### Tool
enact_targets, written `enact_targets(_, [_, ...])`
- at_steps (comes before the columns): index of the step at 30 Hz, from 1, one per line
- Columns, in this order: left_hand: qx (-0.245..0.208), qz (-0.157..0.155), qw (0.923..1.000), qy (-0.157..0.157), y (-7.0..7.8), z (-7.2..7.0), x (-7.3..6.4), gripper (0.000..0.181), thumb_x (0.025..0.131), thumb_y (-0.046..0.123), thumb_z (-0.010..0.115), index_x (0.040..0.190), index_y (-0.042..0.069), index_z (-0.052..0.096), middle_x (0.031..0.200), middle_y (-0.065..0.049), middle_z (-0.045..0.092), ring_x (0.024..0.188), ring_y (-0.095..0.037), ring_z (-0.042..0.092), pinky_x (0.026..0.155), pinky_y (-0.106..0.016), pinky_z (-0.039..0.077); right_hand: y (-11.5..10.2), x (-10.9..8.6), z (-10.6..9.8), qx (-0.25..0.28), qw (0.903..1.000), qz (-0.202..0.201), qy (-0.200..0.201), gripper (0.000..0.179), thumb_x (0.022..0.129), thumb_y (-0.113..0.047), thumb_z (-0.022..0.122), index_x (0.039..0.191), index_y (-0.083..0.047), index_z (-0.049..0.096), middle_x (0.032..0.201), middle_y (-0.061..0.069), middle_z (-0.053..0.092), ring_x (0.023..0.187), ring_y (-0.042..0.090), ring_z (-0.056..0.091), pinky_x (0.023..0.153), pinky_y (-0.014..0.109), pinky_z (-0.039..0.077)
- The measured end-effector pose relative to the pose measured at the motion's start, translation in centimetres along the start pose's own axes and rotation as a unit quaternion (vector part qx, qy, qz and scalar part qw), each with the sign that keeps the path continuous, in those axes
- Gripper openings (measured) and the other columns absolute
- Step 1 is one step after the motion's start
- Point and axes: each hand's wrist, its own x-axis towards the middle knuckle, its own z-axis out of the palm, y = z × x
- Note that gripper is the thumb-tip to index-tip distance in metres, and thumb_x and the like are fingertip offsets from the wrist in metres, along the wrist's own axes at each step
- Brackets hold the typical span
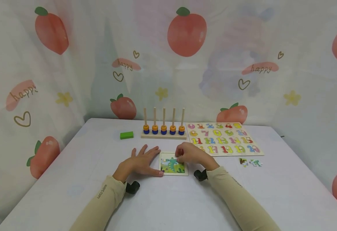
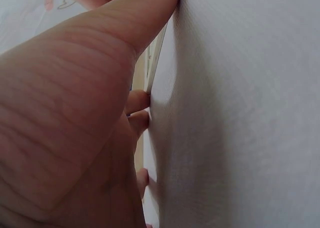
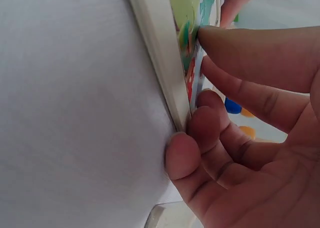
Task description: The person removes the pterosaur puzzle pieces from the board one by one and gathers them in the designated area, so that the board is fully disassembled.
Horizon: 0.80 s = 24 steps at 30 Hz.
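A small framed jigsaw puzzle (image 1: 172, 166) with a teal dinosaur on green lies on the white table. My left hand (image 1: 141, 163) rests flat to its left, fingers spread, with the thumb at the frame's lower left corner. In the left wrist view, that hand (image 2: 75, 118) hides most of the puzzle. Over the upper right of the puzzle, my right hand (image 1: 190, 153) bends its fingers, thumb and index finger pinching at a puzzle piece. The right wrist view shows the right hand (image 3: 250, 138) with its other fingertips against the frame's edge; the piece is mostly hidden.
Two loose puzzle pieces, a brown one (image 1: 243, 162) and a green one (image 1: 256, 163), lie to the right. Behind stand a bead rack (image 1: 164, 136) with orange and blue beads and a green block (image 1: 126, 135). A number board (image 1: 224, 144) lies back right.
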Motion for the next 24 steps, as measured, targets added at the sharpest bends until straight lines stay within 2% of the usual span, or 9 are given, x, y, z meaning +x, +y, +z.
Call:
enact_targets(10, [-0.002, -0.003, 1.0, 0.001, 0.34, -0.16, -0.38, 0.108, 0.085, 0.071, 0.078, 0.17, 0.024, 0.032, 0.179, 0.003, 0.019, 0.164, -0.039, 0.0, 0.122, -0.074, -0.006, 0.17, -0.37, 0.47, -0.01, 0.9995, -0.016, 0.026, 0.011, 0.093, -0.002, 0.08, 0.092, -0.006, 0.07, 0.096, 0.006, 0.054, 0.089, 0.02, 0.049, 0.076, 0.033, 0.044])
enact_targets(14, [-0.002, -0.003, 1.0, 0.001, 0.33, -0.03, -0.33, 0.108, 0.085, 0.071, 0.078, 0.17, 0.024, 0.032, 0.179, 0.003, 0.019, 0.164, -0.039, 0.0, 0.122, -0.074, -0.006, -0.12, -0.52, 0.63, -0.008, 0.9993, -0.023, 0.028, 0.012, 0.093, 0.001, 0.077, 0.091, -0.007, 0.068, 0.096, 0.006, 0.056, 0.089, 0.021, 0.051, 0.077, 0.033, 0.045])
enact_targets(24, [0.004, -0.002, 1.0, 0.002, 0.24, -0.04, -0.21, 0.108, 0.085, 0.073, 0.077, 0.17, 0.024, 0.031, 0.179, 0.003, 0.019, 0.164, -0.039, 0.0, 0.122, -0.074, -0.005, 0.07, -0.82, 0.04, 0.023, 0.9978, -0.003, 0.063, 0.017, 0.097, 0.005, 0.068, 0.113, -0.001, 0.068, 0.098, 0.007, 0.065, 0.089, 0.022, 0.058, 0.082, 0.036, 0.053])
